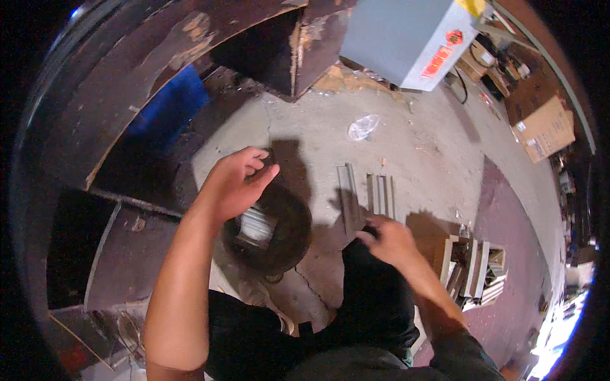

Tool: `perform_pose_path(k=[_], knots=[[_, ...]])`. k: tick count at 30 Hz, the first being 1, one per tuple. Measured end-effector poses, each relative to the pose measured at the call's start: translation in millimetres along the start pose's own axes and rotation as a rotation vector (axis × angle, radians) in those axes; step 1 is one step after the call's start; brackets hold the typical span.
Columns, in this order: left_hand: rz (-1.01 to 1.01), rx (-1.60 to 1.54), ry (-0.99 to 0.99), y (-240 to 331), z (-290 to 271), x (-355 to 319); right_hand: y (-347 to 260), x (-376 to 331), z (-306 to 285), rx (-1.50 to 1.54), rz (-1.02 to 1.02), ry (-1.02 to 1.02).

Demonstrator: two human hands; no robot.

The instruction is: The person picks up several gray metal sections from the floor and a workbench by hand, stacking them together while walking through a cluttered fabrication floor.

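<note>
My left hand is raised above a dark round tub, its fingers loosely curled and the thumb apart. Nothing shows in its grasp. Light metal pieces lie inside the tub, partly behind my wrist. By my right knee, my right hand is slightly blurred, with a gap between thumb and fingers. It is nearest to the lower end of a long metal channel strip; I cannot tell if it touches the strip. Alongside, more metal channel strips lie on the floor.
A box holding several cut metal profiles stands at my right. A clear plastic bag lies on the concrete floor. Ahead is a grey cabinet; a cardboard box sits far right. Dark worn panels border my left.
</note>
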State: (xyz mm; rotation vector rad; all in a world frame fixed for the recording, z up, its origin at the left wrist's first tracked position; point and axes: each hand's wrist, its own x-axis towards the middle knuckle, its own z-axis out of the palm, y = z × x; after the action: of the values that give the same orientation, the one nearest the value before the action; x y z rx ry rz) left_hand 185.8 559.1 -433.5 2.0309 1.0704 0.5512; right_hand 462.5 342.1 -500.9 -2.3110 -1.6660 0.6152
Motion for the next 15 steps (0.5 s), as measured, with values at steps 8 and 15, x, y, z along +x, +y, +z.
perform_pose_path(k=[8, 15], knots=[[-0.044, -0.017, 0.130, 5, -17, -38, -88, 130, 235, 0.015, -0.390, -0.310], [-0.236, 0.084, 0.147, -7, -46, -90, -133, 99, 334, -0.358, -0.432, -0.175]])
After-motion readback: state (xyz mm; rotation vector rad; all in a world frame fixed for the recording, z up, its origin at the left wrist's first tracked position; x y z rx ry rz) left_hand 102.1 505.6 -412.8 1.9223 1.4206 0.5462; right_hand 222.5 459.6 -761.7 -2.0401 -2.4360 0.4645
